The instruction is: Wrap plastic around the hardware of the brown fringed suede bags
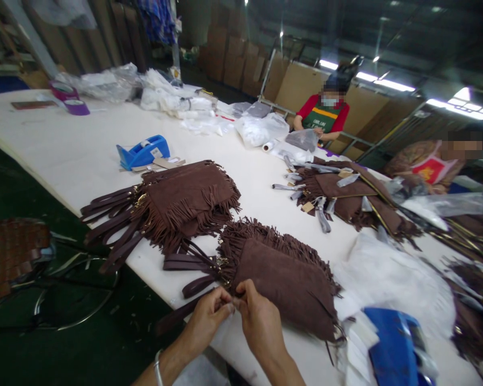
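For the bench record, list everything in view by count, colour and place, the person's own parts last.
Front fringed bags: count unclear, brown, centre foreground
Left fringed bags: count unclear, brown, left of centre
Right fringed bags: count unclear, brown, right side
Table: one, white, under the goods
Tape dispenser: one, blue, left of centre
Plastic object: one, blue, lower right, perhaps another dispenser
Tape rolls: two, purple, far left
Plastic wrapping: uncounted, clear and white, far edge and right
Stool: one, brown seat, left
Boxes: uncounted, brown, background
Co-workers: two, red-green and patterned clothing, beyond the table
Bracelet: one, pale, left wrist
Left grip: one, bare, lower centre
Right grip: one, bare, beside the left
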### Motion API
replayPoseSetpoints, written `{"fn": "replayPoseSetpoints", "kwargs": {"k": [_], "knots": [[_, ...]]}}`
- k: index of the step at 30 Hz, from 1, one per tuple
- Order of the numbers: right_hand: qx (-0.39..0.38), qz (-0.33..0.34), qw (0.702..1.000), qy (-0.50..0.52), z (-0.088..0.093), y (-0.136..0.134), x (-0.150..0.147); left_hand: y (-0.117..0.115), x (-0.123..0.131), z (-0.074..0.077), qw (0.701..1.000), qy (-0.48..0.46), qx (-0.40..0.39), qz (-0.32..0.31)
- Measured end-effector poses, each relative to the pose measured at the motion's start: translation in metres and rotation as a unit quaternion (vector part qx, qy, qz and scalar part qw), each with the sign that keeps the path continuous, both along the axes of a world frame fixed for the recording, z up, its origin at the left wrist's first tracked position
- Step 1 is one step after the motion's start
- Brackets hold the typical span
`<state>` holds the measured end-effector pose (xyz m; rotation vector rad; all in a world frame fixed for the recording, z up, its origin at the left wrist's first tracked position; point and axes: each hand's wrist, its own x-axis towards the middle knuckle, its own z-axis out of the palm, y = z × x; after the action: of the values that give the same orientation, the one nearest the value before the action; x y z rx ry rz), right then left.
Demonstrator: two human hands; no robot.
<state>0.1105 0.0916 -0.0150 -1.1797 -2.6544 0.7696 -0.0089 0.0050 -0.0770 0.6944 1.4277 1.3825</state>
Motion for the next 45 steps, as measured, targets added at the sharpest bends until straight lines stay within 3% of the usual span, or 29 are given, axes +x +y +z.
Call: {"fn": "replayPoseSetpoints", "kwargs": {"k": [6, 11, 18, 27, 35, 42, 45], "knots": [[-0.013, -0.002, 0.999, -0.049, 0.006, 0.006, -0.003, 0.002, 0.000, 0.007, 1.000, -0.009, -0.018, 0.000], [-0.023, 0.000, 0.999, -0.031, 0.005, 0.006, -0.001, 0.007, 0.007, 0.005, 0.992, -0.102, -0.036, 0.062], [-0.053, 0.003, 0.998, 0.040, -0.002, 0.000, 0.008, 0.006, 0.021, 0.002, 0.947, -0.294, -0.064, 0.114], [0.069, -0.008, 0.997, 0.016, -0.008, -0.014, 0.002, 0.007, 0.019, 0.008, 0.907, -0.393, -0.079, 0.133], [-0.006, -0.133, 0.987, 0.093, -0.030, -0.024, 0.008, 0.009, 0.021, 0.012, 0.840, -0.499, -0.165, 0.135], [-0.019, -0.141, 0.978, 0.154, -0.034, -0.033, 0.012, 0.008, 0.019, 0.011, 0.878, -0.452, -0.116, 0.109], [-0.069, -0.151, 0.965, 0.203, -0.037, -0.034, 0.012, 0.007, 0.018, 0.007, 0.889, -0.433, -0.105, 0.104]]}}
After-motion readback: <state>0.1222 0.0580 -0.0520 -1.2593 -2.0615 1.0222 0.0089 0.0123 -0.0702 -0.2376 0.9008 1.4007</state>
